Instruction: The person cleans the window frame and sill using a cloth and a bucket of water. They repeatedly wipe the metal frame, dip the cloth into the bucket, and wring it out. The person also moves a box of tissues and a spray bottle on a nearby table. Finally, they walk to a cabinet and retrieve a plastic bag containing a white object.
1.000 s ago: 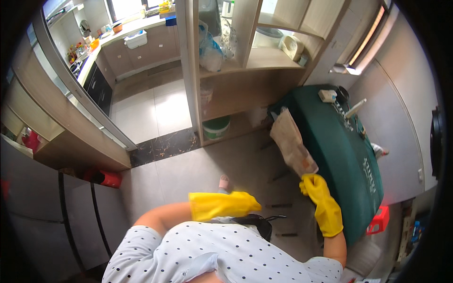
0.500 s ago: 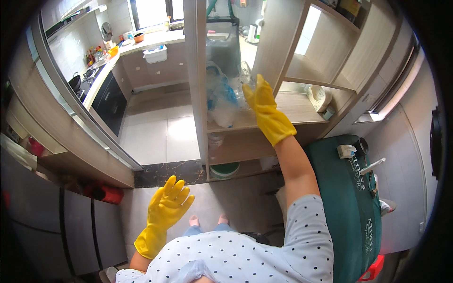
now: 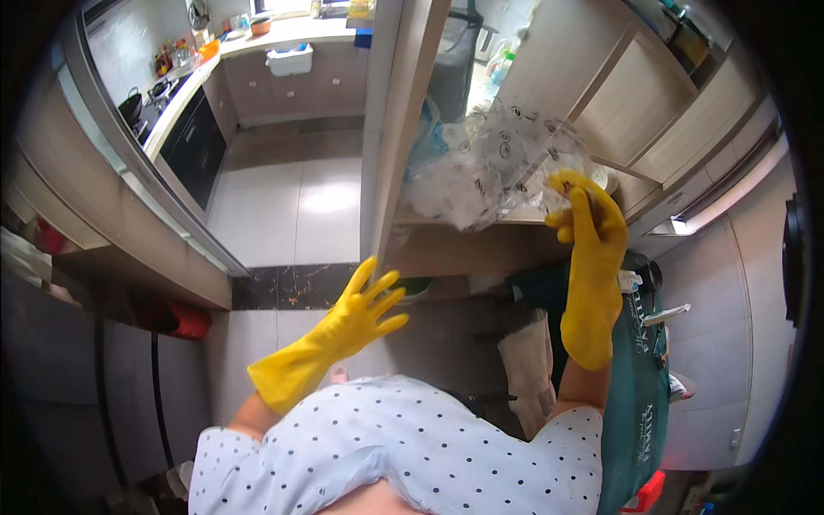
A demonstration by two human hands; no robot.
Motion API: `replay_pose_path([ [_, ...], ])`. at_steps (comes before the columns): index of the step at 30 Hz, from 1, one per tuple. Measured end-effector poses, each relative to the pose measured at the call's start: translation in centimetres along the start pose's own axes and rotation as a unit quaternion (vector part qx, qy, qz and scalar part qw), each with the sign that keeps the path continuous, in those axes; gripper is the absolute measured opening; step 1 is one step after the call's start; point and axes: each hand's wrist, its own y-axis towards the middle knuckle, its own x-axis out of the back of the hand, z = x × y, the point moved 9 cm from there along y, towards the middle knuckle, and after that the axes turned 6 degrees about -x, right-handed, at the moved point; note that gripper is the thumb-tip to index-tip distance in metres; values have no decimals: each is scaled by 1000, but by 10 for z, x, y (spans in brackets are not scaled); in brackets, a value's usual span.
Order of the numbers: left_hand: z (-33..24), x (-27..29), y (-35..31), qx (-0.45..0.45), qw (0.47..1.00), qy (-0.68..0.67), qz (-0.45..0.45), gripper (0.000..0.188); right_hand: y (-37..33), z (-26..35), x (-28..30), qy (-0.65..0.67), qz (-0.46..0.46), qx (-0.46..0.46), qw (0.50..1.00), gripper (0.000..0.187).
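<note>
Both my hands wear yellow rubber gloves. My right hand [image 3: 585,215] is raised at the wooden shelf [image 3: 515,219] and grips a clear crinkled plastic bag [image 3: 498,163] with dark printed marks, pulled partly off the shelf edge. My left hand [image 3: 365,305] hangs lower in front of the shelf unit's upright post, fingers spread, holding nothing. Blue and white items sit behind the bag on the shelf, partly hidden.
A dark green bag [image 3: 635,378] with a brown paper bag [image 3: 528,365] lies below the right arm. A wooden upright post [image 3: 386,129] divides the shelf from a kitchen with a black oven [image 3: 193,146] and tiled floor [image 3: 300,206]. A red object [image 3: 189,322] sits at left.
My right hand rose from the green bag to the shelf and took hold of the clear plastic bag, drawing it outward. My left hand swung out and opened, then lifted higher.
</note>
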Motion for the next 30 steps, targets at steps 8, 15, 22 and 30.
replay_pose_path([
  [8, -5, -12, 52, -90, 970, 224, -10, 84, -100, -30, 5, 89, 68, -84, 990, 25],
  [15, -59, -1, 23, -195, 844, 497, -39, 85, -141, 70, 79, -8, -142, 110, 984, 30],
  [22, -75, -29, 1, -260, 787, 557, 53, 95, -124, 103, -77, -297, 190, 249, 902, 28],
  [30, -98, -32, -39, -269, 792, 546, 47, 89, -131, -36, -126, -349, 450, -98, 816, 46],
])
